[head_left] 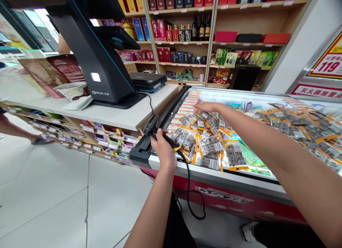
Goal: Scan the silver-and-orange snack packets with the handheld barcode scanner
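My left hand (164,151) is closed around the handle of a black handheld barcode scanner (151,125). A black cable runs from the scanner's handle and loops down in front of the freezer. My right hand (207,106) reaches across, fingers stretched out, at the far side of a pile of small snack packets (210,144). These packets are clear and dark with orange edges and printed barcodes. Beside the fingertips lies a row of white and orange strips (186,107). Whether the right fingers touch a packet cannot be made out.
The packets lie on a glass-topped chest freezer (221,196); a second heap (307,125) spreads at its right. A checkout counter (120,116) at left carries a black register (107,62) and a bowl (71,90). Shelves of boxes stand behind. Another person's leg (16,128) shows at far left.
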The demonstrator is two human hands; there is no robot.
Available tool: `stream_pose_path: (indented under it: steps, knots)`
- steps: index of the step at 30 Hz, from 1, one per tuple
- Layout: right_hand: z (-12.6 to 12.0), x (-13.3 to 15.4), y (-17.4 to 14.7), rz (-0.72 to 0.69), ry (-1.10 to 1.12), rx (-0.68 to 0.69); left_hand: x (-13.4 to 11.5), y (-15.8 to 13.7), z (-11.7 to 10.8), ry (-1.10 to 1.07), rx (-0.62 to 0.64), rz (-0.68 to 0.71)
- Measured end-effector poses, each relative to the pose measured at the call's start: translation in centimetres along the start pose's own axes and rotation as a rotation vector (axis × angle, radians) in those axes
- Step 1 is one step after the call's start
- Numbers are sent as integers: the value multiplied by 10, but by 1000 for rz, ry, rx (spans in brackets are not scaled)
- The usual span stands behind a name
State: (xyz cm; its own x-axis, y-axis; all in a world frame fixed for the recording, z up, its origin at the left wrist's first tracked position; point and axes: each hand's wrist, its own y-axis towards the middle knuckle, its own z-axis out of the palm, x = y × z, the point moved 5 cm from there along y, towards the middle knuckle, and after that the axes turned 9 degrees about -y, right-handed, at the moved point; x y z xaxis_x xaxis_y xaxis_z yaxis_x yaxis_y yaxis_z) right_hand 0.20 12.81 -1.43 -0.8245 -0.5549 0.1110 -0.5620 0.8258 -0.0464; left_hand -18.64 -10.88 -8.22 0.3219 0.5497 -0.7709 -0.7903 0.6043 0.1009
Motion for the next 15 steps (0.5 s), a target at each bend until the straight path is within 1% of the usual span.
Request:
stream_pose_path:
  steps: [2,5,8,10,12,13,15]
  knots:
    - [1,-1,-6,-6,80,4,1,0,0,-3,-8,-18]
    - [-5,8,-16,-99,220,-20,2,0,1,-17,-32,-27]
    - [-23,12,-35,-187,282,-171,2,2,4,-8,-35,-9]
    - [-35,7,-56,-171,239,-290,2,4,6,7,-31,6]
    - [-40,-5,-84,-117,171,-343,0,5,7,5,-40,21]
    - [-38,-12,-99,-85,139,-339,-3,4,7,0,-47,32]
    - [-29,-31,-131,-14,84,-283,-13,-2,11,0,-30,74]
